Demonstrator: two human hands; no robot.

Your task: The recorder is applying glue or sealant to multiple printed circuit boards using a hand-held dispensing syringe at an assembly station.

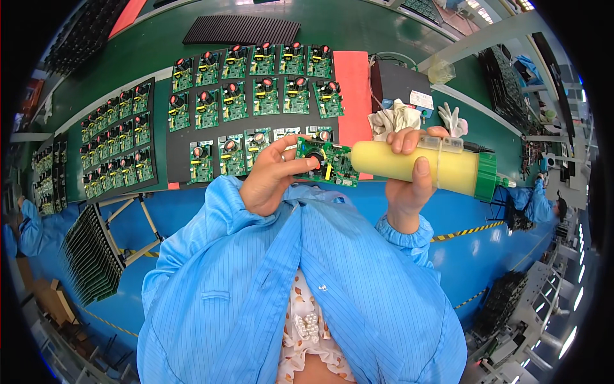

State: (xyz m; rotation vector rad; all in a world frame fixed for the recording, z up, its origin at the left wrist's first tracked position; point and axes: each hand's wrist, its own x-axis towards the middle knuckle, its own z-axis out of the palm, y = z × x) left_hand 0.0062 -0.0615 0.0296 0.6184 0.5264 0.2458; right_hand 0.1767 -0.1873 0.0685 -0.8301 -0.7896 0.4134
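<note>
— Green bench [358, 29] fills the upper half of what we see, with blue floor [499, 256] below it. What do we count, starting at nine o'clock?

— At nine o'clock a black tray [118, 137] of small green boards, too many and too small for us to count surely. Toward eleven and twelve o'clock, on a black mat [176, 150], we count six boards in the top row [252, 62], six in the second row [256, 99] and about five in the third row [246, 150], partly hidden by our hand.

— And our hands?

— Our left hand [272, 179] pinches one green circuit board [326, 161] by its near edge, thumb and fingers closed on it, lifted at the centre, just above our blue sleeves. Our right hand [412, 176], at about two o'clock from centre, is wrapped tight round one yellow tube [416, 168] with a green cap [487, 177]; its nozzle end touches the board's right edge.

— Edges, free room?

— One red strip [353, 89] borders the mat at one o'clock. Beyond it lie a dark box [400, 83] and two white gloves [422, 118], crowding the bench's right edge. Open green surface remains at twelve o'clock beside one ribbed black panel [243, 29].
</note>
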